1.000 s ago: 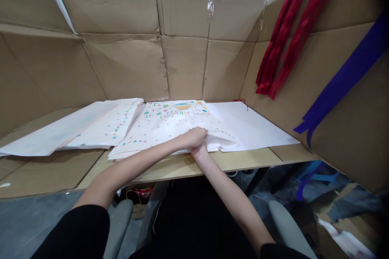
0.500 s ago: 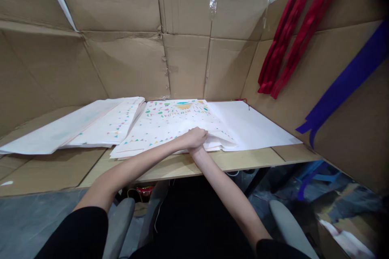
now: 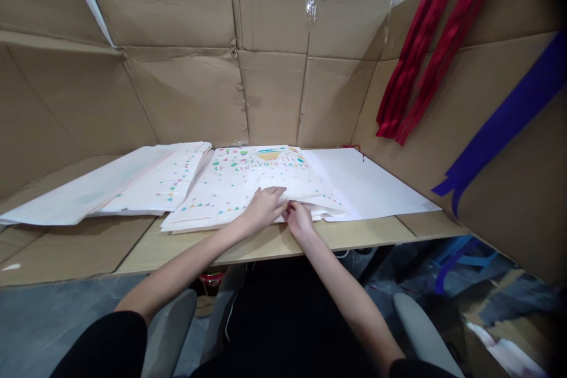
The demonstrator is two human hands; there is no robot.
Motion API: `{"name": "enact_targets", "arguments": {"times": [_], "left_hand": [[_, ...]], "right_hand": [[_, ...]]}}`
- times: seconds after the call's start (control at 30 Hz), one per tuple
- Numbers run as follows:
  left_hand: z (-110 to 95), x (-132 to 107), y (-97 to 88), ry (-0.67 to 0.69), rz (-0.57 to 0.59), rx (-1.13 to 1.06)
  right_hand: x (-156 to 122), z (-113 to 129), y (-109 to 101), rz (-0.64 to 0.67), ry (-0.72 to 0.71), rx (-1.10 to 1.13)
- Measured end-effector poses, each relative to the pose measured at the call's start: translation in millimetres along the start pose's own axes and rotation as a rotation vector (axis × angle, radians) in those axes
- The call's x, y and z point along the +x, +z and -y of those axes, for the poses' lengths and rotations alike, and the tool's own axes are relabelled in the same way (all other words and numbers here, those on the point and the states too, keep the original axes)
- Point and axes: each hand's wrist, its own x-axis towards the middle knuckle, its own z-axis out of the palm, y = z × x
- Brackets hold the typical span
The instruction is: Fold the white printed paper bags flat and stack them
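A white birthday sheet with coloured dots, pennants and "HAPPY BIRTHDAY" lettering lies on top of a stack before me. My left hand is over its near edge, one finger stretched along the surface and the other fingertips closed at the edge. Beside it, my right hand pinches the same lifted edge between thumb and fingers. Both hands' fingertips meet there, and they partly hide the edge. To the right of my hands the sheet's near corner is puffed up and creased.
Plain white sheets extend on the right. Another stack of printed sheets lies left. Cardboard walls enclose the wooden table. Red ribbons and a purple ribbon hang on the right wall.
My left hand, which covered the right one, has moved left and flattened out. My right hand has come into view, its fingertips at the sheet's edge.
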Motion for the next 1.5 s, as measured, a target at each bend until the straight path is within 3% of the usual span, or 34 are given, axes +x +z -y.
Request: {"name": "enact_targets", "arguments": {"times": [0.1, 0.2, 0.33, 0.47, 0.53, 0.63, 0.73, 0.87, 0.97, 1.17, 1.27, 1.5], "left_hand": [[13, -22, 2.8, 0.036, -0.011, 0.056], [29, -41, -0.6, -0.035, -0.071, 0.103], [55, -67, -12.7, -0.214, -0.180, 0.067], [79, -95, -17.6, -0.470, -0.315, 0.022], [86, -103, -17.4, -0.592, -0.325, 0.022], [89, -104, -18.4, -0.736, -0.314, 0.004], [89, -99, -21.1, -0.837, -0.325, -0.072], [93, -94, -18.4, -0.889, -0.437, -0.192], [97, -94, -11.8, -0.893, -0.554, -0.222], [101, -98, -9.1, -0.994, -0.671, -0.177], [102, -101, -11.1, -1.009, -0.679, -0.194], [102, -103, -9.4, -1.025, -0.681, -0.202]], "right_hand": [[-7, 15, -8, -0.073, 0.071, 0.074], [-10, 29, -18, -0.075, 0.111, 0.017], [-8, 52, -43, 0.048, 0.256, -0.328], [-2, 82, -70, -0.005, 0.273, -0.805], [1, 95, -76, -0.089, 0.172, -1.119], [5, 109, -78, -0.371, -0.043, -1.633], [3, 118, -75, -0.577, -0.046, -1.850], [-7, 120, -75, -0.651, 0.032, -1.844], [-7, 115, -84, -0.693, -0.030, -1.772], [20, 95, -102, -0.345, -0.189, -1.388], [29, 88, -103, -0.352, -0.257, -1.268], [25, 86, -98, -0.366, -0.425, -1.262]]}}
